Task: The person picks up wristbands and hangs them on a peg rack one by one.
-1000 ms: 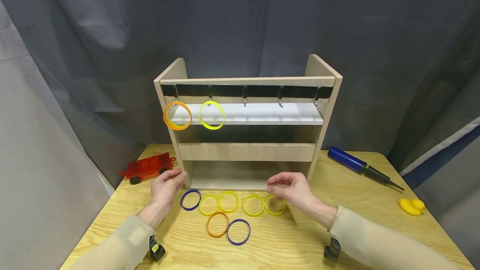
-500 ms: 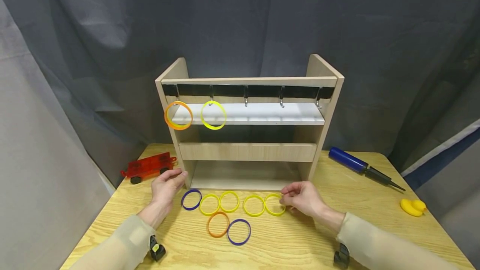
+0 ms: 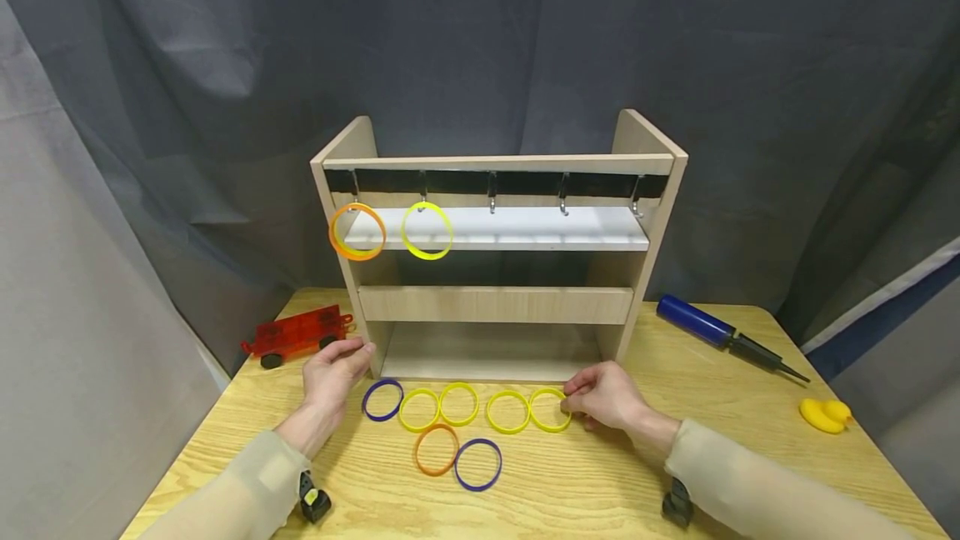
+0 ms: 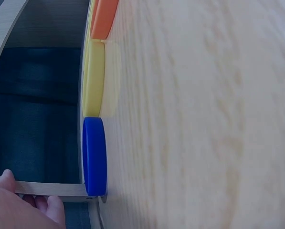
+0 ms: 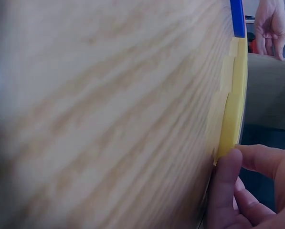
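Observation:
My left hand (image 3: 330,377) grips the front edge of the wooden rack's left side panel (image 4: 56,189), thumb on one face and fingers on the other. A blue wristband (image 3: 382,400) lies just right of that hand. My right hand (image 3: 609,398) pinches the right rim of the rightmost yellow wristband (image 3: 550,411) between thumb and forefinger, at table level. Several more yellow wristbands (image 3: 507,412) lie in a row to its left. In front of them rest an orange wristband (image 3: 436,450) and a second blue one (image 3: 477,465).
The rack (image 3: 495,304) has a row of metal hooks under its top bar. An orange wristband (image 3: 357,255) with a yellow one hangs at far left, a yellow wristband (image 3: 427,255) beside it. A red toy wagon (image 3: 300,333), blue hand pump (image 3: 693,321) and yellow duck (image 3: 823,414) flank the rack.
My right hand has moved right and down from over the rightmost yellow wristband to its right rim, which it now pinches. The left hand stays put on the rack.

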The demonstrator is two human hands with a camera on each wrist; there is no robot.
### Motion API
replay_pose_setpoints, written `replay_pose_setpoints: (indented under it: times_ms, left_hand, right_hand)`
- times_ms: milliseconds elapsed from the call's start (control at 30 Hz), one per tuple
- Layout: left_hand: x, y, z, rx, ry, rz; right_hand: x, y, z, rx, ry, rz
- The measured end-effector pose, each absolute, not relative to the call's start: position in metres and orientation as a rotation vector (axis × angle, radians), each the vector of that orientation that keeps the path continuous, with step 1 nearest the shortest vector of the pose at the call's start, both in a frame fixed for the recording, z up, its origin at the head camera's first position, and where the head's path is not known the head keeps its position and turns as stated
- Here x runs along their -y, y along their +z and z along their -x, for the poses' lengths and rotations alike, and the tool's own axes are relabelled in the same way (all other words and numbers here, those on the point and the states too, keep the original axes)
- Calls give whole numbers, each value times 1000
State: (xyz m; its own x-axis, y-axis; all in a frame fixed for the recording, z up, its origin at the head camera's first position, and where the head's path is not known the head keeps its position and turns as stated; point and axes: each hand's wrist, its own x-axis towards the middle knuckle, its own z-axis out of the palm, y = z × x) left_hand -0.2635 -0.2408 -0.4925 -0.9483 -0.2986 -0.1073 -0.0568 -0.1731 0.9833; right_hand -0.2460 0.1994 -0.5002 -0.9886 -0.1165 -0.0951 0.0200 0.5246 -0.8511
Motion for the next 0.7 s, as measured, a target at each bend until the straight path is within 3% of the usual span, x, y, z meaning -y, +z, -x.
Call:
replay_pose_setpoints:
  times_ms: [700]
  left_hand:
    - [240,-493,263,1891,-2242,-414]
  right_hand:
    - [-196,-502,250,-2679,-1380,107]
